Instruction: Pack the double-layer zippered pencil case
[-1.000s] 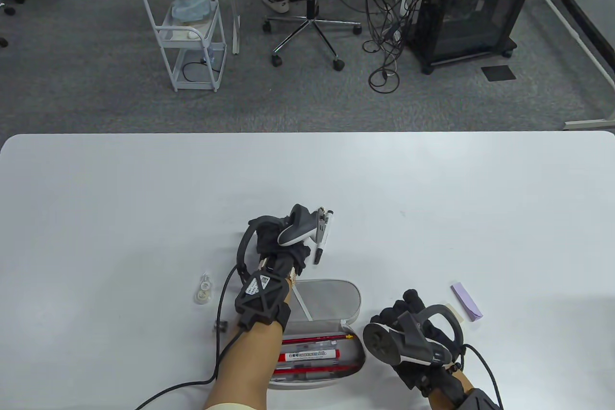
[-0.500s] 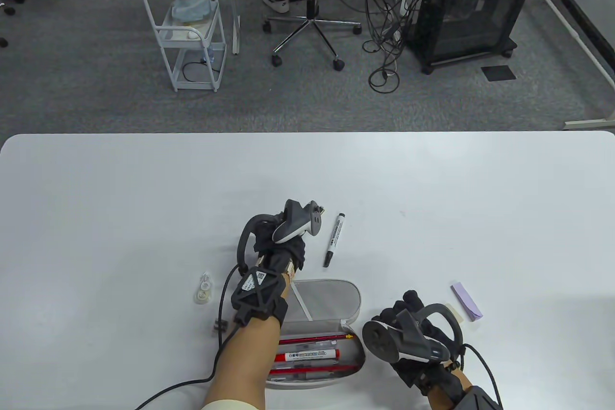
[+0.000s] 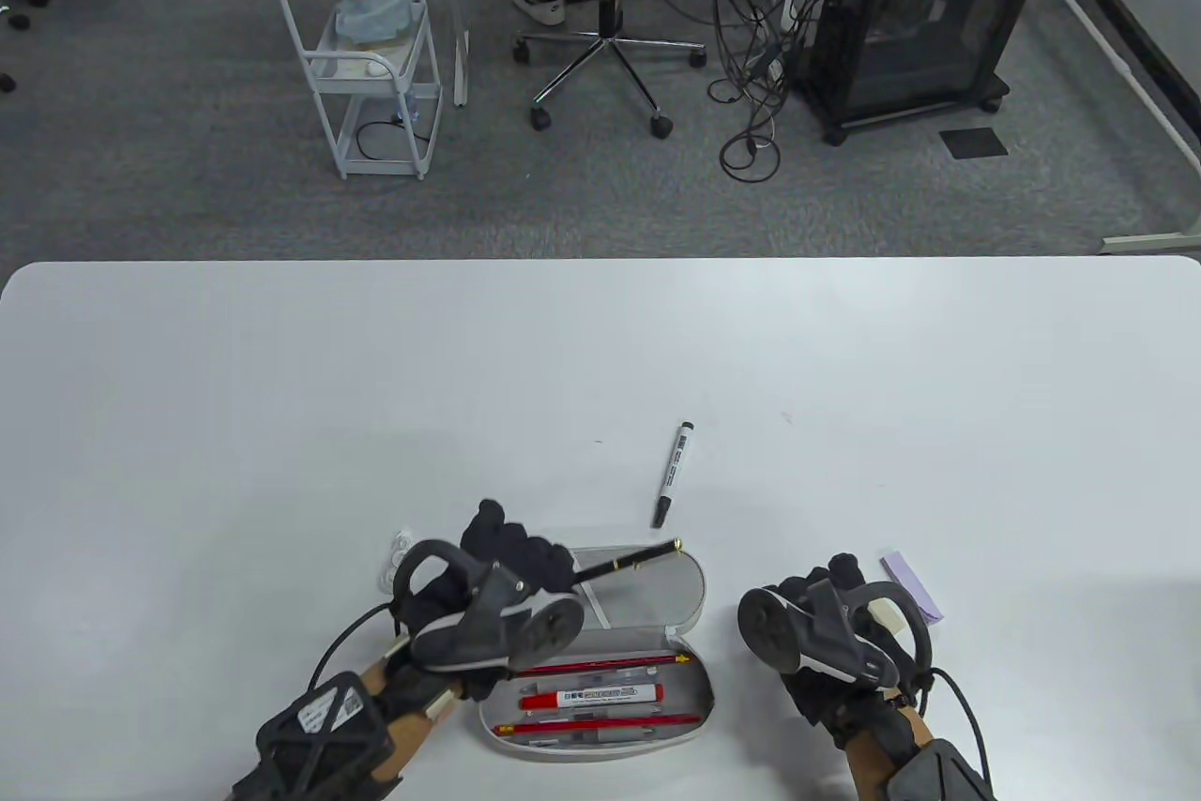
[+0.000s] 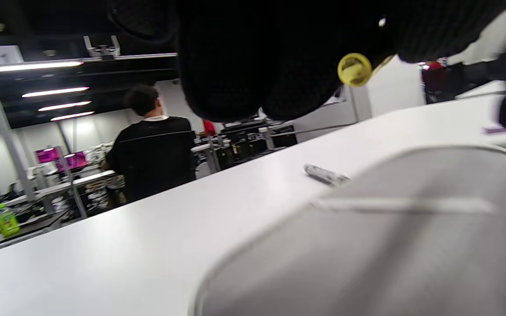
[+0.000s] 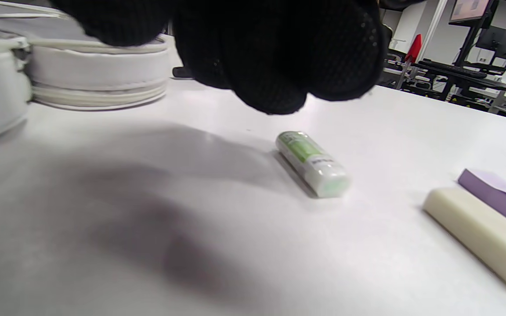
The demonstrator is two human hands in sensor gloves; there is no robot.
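The open grey pencil case [image 3: 690, 599] lies near the table's front edge. Its near half [image 3: 694, 715] holds a red marker [image 3: 593, 696] and red pencils. My left hand [image 3: 554, 565] grips a thin black pen with gold trim [image 3: 630, 562] and holds it over the case's far mesh half. In the left wrist view the pen's gold end [image 4: 354, 69] sticks out under my gloved fingers [image 4: 253, 66], above the grey case [image 4: 367, 254]. My right hand [image 3: 830, 581] hovers empty to the right of the case, its fingers [image 5: 275, 52] curled loosely above the table.
A black marker [image 3: 674, 473] lies beyond the case; it also shows in the left wrist view [image 4: 325, 174]. A small green-and-white tube [image 5: 312, 163], a cream eraser [image 5: 477, 237] and a purple pad [image 3: 915, 585] lie by my right hand. A correction tape [image 3: 399, 555] lies left of the case.
My left hand left the black marker on the table and pulled back to the case with the black pen. The marker has shifted right. My right hand has moved slightly right.
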